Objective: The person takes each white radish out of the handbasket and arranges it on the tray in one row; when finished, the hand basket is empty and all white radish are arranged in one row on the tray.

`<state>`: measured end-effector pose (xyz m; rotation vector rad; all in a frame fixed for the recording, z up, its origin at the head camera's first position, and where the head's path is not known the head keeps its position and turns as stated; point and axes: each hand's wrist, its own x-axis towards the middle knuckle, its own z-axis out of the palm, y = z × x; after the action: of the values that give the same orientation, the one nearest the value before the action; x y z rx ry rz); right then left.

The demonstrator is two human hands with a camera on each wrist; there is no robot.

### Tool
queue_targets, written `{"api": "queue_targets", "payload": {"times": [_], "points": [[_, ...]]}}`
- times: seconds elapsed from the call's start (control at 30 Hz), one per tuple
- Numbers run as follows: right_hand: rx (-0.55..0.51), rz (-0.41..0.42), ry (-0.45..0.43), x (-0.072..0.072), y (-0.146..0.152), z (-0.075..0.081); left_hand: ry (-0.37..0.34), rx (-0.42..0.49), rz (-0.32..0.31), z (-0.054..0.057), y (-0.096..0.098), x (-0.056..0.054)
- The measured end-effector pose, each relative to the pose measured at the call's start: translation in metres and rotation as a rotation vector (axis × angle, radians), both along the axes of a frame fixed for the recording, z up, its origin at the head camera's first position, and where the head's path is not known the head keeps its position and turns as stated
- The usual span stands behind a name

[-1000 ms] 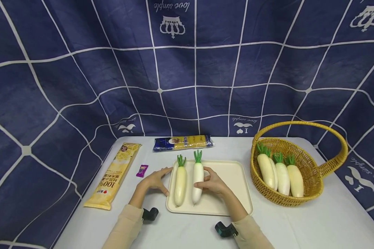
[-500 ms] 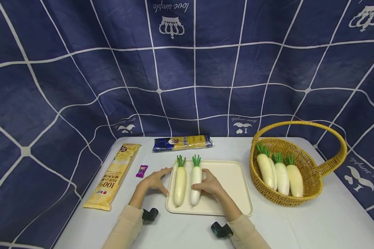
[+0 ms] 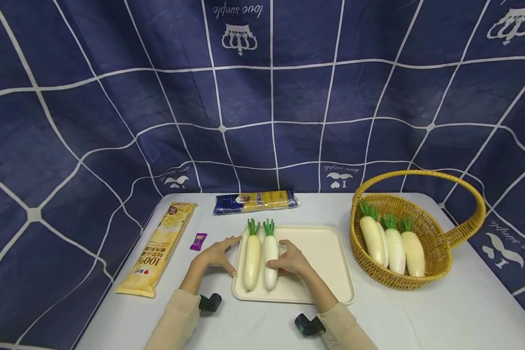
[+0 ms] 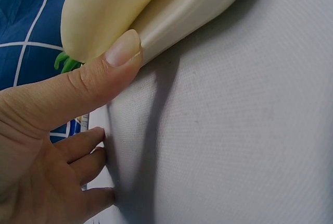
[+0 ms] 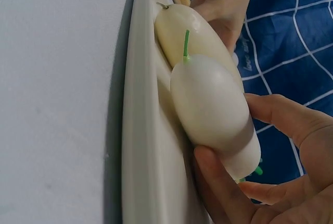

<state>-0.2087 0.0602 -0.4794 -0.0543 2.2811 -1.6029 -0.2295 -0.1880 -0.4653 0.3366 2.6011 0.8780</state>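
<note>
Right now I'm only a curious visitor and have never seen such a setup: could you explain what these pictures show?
Gladly. There is no machine handling things here, just a person's two bare hands. The wide view looks down from the person's head; the two close-ups look out from the wrists.

The right hand holds a white radish between thumb and fingers, beside a yellowish radish on a cream tray. The left hand touches the tray's left edge.

Also on the white table are a wicker basket with more radishes, a yellow packet, a blue-and-yellow packet and a small purple packet.
</note>
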Motion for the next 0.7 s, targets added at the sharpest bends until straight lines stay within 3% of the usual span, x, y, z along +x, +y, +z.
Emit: {"api": "queue_targets", "payload": {"times": [0.7], "points": [[-0.033,0.022,0.009,0.0052,-0.0063,0.0006,-0.013,0.008,0.015,0.0019,0.0011,0.002]]}}
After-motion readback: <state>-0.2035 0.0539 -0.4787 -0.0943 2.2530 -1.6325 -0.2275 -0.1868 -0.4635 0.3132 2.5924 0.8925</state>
